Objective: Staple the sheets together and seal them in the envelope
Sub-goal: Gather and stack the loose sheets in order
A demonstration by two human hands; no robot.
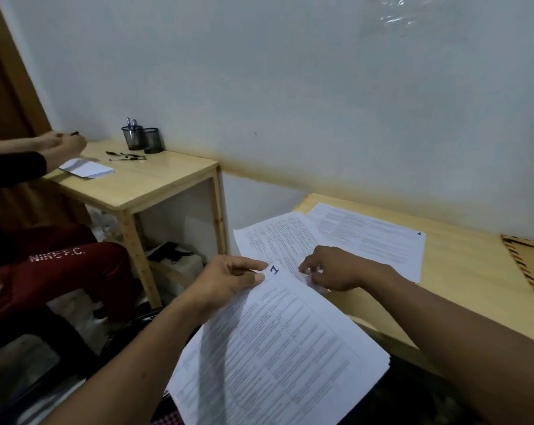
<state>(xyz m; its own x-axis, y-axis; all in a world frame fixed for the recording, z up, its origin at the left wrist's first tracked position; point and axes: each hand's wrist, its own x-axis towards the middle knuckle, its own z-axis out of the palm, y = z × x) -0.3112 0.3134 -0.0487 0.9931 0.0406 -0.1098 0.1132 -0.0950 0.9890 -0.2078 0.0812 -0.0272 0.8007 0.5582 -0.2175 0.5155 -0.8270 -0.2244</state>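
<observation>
Left hand (229, 279): forearm extended from near left, thumb and fingers pinched closed. Right hand (336, 268): forearm extended from near right, palm down, fingers curled, tips pinched.

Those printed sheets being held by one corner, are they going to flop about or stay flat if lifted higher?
Probably flop: the stack of sheets is thin paper, pinched by the left hand at the corner only, and its left edge already curls. The loose sheets may fan apart, as no staple shows. It looks light, so the right hand could steady it easily.
</observation>
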